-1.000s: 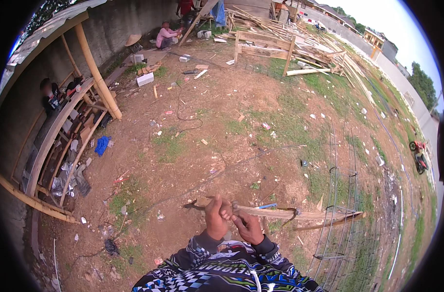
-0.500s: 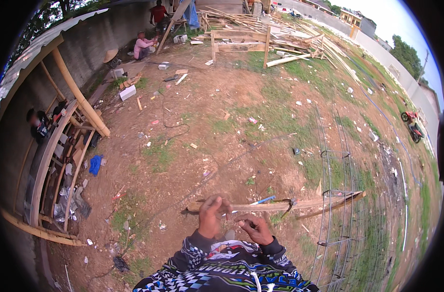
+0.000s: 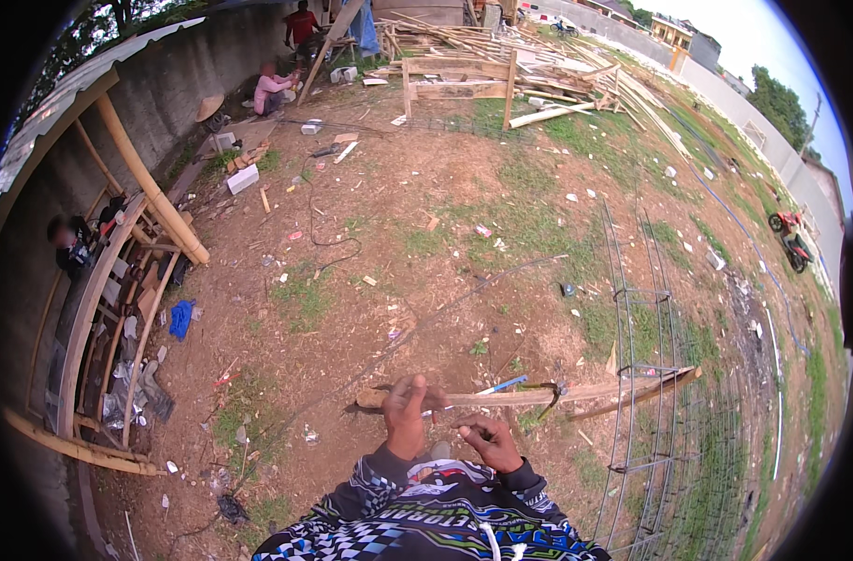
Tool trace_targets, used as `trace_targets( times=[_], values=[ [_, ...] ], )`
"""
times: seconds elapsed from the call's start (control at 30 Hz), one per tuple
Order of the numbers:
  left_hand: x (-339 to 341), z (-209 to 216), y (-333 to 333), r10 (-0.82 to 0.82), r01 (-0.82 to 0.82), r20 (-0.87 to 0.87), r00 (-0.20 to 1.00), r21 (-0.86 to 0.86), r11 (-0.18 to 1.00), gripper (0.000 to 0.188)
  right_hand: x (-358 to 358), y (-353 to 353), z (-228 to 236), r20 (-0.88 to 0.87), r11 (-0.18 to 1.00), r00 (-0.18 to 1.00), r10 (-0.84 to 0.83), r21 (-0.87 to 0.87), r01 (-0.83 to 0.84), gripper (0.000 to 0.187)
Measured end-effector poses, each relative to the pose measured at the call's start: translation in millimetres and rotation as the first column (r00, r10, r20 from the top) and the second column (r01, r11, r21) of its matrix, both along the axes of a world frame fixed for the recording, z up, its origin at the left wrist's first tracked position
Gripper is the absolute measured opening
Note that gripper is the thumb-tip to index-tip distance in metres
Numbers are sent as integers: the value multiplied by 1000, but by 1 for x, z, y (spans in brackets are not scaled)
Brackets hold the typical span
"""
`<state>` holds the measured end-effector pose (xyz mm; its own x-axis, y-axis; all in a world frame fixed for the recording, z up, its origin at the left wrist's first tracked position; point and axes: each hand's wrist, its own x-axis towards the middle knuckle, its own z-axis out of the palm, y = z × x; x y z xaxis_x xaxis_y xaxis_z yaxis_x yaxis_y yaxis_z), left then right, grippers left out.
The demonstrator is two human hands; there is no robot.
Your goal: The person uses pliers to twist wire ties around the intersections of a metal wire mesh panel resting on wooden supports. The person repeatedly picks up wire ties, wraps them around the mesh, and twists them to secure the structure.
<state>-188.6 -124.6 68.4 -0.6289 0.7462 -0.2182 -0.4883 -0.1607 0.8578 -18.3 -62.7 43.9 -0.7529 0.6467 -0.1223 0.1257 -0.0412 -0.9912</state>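
Observation:
My left hand (image 3: 406, 418) is raised in front of my chest, its fingers drawn together and partly blurred. A small reddish sliver shows just below those fingers; its kind is too small to tell. To the right, my right hand (image 3: 490, 440) has thumb and fingertips pinched together, and whatever lies between them is hidden. The two hands are apart. Beyond them a long wooden plank (image 3: 510, 398) lies crosswise, its left part covered by my left hand. A dark-headed hammer (image 3: 553, 394) rests across the plank, beside a blue-and-white stick (image 3: 510, 384).
A steel rebar cage (image 3: 623, 374) stretches along the right, over the plank's end. At left stands a bamboo-and-wood shelter (image 3: 150, 187) with a person (image 3: 71, 245) inside. Two people (image 3: 273, 91) are at the far wall, near a timber pile (image 3: 464, 42). Rubble dots the ground.
My left hand's fingers have shifted slightly, and the reddish sliver beneath them shows more clearly. My right hand keeps its pinch almost in place.

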Motion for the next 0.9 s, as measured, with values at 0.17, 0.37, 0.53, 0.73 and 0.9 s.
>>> trace_targets(
  times=[0.17,0.37,0.53,0.73,0.9],
  values=[
    [-4,7,0,43,-43,9,999,-16,999,29,0,3,-5,13,998,1000,-3,66,2,21],
    [-17,4,-5,-24,16,-144,989,-56,998,30,-11,2,17,91,981,995,47,182,-63,25],
    [-24,-12,-12,-79,79,22,997,12,997,32,-8,10,11,116,988,989,92,111,-104,23],
    [-16,-26,-31,-129,134,-64,990,90,987,36,-1,32,-2,154,956,975,162,220,-194,20],
    [-6,-22,-44,-153,161,-123,980,58,985,35,-2,47,-2,141,923,939,315,186,-337,15]
  ],
)
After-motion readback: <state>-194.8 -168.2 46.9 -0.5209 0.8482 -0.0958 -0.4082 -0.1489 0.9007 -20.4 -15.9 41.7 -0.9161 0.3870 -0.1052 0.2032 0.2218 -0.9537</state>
